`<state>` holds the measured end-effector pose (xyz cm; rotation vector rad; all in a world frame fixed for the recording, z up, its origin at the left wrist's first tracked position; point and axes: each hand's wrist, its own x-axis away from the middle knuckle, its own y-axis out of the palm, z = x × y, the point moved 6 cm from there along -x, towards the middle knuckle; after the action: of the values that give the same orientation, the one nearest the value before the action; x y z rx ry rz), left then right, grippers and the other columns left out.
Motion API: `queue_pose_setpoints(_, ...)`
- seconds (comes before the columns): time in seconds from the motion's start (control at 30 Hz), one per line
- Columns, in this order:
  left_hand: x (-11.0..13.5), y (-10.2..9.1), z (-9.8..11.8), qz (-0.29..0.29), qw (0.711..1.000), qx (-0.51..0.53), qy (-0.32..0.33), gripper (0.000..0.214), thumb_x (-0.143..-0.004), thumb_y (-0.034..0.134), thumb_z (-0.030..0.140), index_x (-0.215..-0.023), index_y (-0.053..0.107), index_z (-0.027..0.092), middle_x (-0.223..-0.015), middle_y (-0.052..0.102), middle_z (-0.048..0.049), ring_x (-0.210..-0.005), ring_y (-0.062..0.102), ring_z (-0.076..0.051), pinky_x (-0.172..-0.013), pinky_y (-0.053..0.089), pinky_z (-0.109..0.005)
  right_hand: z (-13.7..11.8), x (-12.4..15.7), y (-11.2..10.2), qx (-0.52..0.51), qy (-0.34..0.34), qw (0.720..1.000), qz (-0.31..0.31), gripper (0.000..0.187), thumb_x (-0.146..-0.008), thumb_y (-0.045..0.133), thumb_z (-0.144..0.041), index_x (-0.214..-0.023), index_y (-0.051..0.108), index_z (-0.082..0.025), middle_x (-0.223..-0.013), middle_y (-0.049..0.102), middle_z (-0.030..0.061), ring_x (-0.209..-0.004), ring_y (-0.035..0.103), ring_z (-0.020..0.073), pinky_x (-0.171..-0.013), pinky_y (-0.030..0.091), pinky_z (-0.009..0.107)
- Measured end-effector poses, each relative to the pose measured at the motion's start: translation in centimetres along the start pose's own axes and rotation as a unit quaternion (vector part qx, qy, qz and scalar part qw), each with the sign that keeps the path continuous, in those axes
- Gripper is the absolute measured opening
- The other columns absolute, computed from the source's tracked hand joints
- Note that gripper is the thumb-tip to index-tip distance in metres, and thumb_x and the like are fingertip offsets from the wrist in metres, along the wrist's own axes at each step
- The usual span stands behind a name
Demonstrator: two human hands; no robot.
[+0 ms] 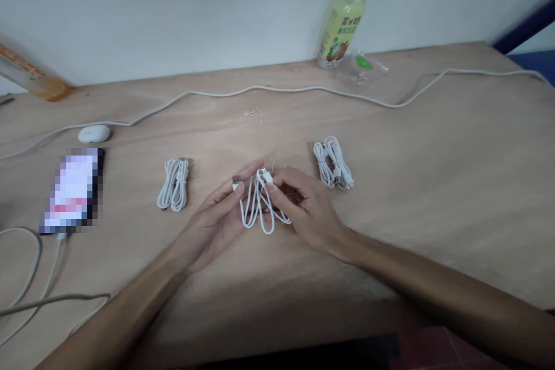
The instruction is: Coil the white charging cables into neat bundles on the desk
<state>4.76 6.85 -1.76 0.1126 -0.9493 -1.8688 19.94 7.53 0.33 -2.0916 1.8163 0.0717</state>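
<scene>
A white USB cable [267, 222] hangs in loose loops between my two hands, above the middle of the table. My left hand [221, 205] pinches its metal-tipped USB plug [236, 182] under the thumb. With thumb and fingers, my right hand [306, 208] grips the other white connector [265, 175] and part of the loops. To the left lies a bundled white cable [173, 185], tied at its middle. Bundled white cables [333, 163] rest on the right, beyond my right hand. Some of the held cable is hidden behind my fingers.
Small twist ties [254, 114] lie behind my hands. A long white cord [277, 89] crosses the wooden table [433, 185]. At left are a phone [71, 191] with a lead and a white case [94, 133]. Bottles [342, 23] and a clear wrapper [364, 66] stand by the wall.
</scene>
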Motion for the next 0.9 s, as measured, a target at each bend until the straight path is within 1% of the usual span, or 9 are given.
queue_pose_setpoints(0.23,0.1,0.3,0.0,-0.002,1.0,0.009,0.005,0.041,-0.109,0.066,0.029,-0.149,0.07,0.027,-0.138,0.076,-0.0118,-0.126,0.07,-0.029,-0.109,0.058,-0.045,0.3,0.1,0.1,0.003,0.021,1.0,-0.007,0.03,-0.106,0.06,-0.029,-0.077,0.062,-0.022,-0.074,0.061,-0.0026,-0.067,0.054,0.0137,-0.065,0.04,0.03)
queue_pose_setpoints(0.33,0.1,0.2,0.0,0.004,1.0,0.011,0.003,0.044,-0.109,0.066,0.029,-0.153,0.066,0.027,-0.137,0.075,-0.0123,-0.124,0.071,-0.028,-0.107,0.059,-0.043,0.4,0.2,0.1,0.002,0.029,1.0,-0.006,0.03,-0.106,0.06,-0.03,-0.078,0.063,-0.022,-0.074,0.061,-0.0024,-0.068,0.054,0.0139,-0.064,0.04,0.03)
queue_pose_setpoints(0.4,0.2,0.3,0.0,0.0,1.0,0.011,0.0,0.052,-0.11,0.065,0.033,-0.161,0.057,0.034,-0.137,0.075,-0.0111,-0.121,0.073,-0.028,-0.104,0.062,-0.046,0.4,0.2,0.0,-0.017,0.037,0.999,0.0,0.028,-0.106,0.061,-0.031,-0.08,0.064,-0.022,-0.074,0.061,-0.0025,-0.067,0.054,0.0136,-0.063,0.041,0.029)
queue_pose_setpoints(0.5,0.2,0.7,0.2,-0.018,1.0,0.016,-0.013,0.07,-0.11,0.065,0.04,-0.17,0.033,0.051,-0.137,0.075,-0.0083,-0.113,0.078,-0.029,-0.098,0.065,-0.054,0.4,0.2,-0.1,-0.082,0.052,0.995,0.009,0.025,-0.106,0.061,-0.033,-0.083,0.065,-0.022,-0.076,0.063,-0.0024,-0.067,0.057,0.0129,-0.062,0.045,0.027)
queue_pose_setpoints(0.57,0.2,0.7,0.4,-0.017,1.0,0.021,-0.006,0.075,-0.11,0.066,0.042,-0.172,0.025,0.054,-0.139,0.075,-0.0083,-0.112,0.079,-0.029,-0.099,0.065,-0.056,0.5,0.2,-0.1,-0.134,0.063,0.989,0.015,0.021,-0.106,0.062,-0.034,-0.089,0.065,-0.023,-0.081,0.067,-0.0016,-0.069,0.062,0.0132,-0.064,0.052,0.027)
queue_pose_setpoints(0.63,0.2,0.7,0.7,-0.008,1.0,0.017,0.01,0.076,-0.109,0.067,0.038,-0.172,0.026,0.052,-0.141,0.074,-0.0088,-0.117,0.078,-0.029,-0.103,0.064,-0.058,0.8,0.3,-0.1,-0.172,0.07,0.982,0.026,0.015,-0.107,0.062,-0.035,-0.096,0.065,-0.024,-0.086,0.07,-0.0009,-0.073,0.067,0.0139,-0.068,0.058,0.028)
queue_pose_setpoints(0.7,0.2,0.8,0.9,-0.002,1.0,0.002,0.017,0.08,-0.107,0.071,0.027,-0.172,0.029,0.047,-0.142,0.075,-0.0086,-0.122,0.077,-0.03,-0.107,0.063,-0.057,1.1,0.3,-0.1,-0.201,0.08,0.976,0.028,0.008,-0.106,0.062,-0.033,-0.103,0.062,-0.025,-0.092,0.071,-0.0006,-0.075,0.07,0.0141,-0.068,0.062,0.028)
queue_pose_setpoints(0.8,0.2,0.8,0.8,0.002,1.0,-0.021,0.011,0.082,-0.101,0.073,0.012,-0.171,0.039,0.038,-0.145,0.075,-0.0102,-0.126,0.075,-0.031,-0.108,0.062,-0.051,1.5,0.4,0.5,-0.256,0.103,0.961,-0.005,0.006,-0.107,0.06,-0.032,-0.107,0.057,-0.027,-0.097,0.071,-0.0006,-0.071,0.071,0.0138,-0.055,0.061,0.024)
queue_pose_setpoints(0.9,0.2,0.8,0.6,-0.007,0.999,-0.031,0.0,0.071,-0.102,0.073,0.015,-0.167,0.048,0.03,-0.148,0.073,-0.0135,-0.129,0.073,-0.033,-0.106,0.063,-0.047,1.9,0.5,1.3,-0.312,0.128,0.94,-0.053,0.009,-0.106,0.059,-0.033,-0.111,0.053,-0.028,-0.102,0.072,0.0006,-0.071,0.073,0.0144,-0.047,0.059,0.022)
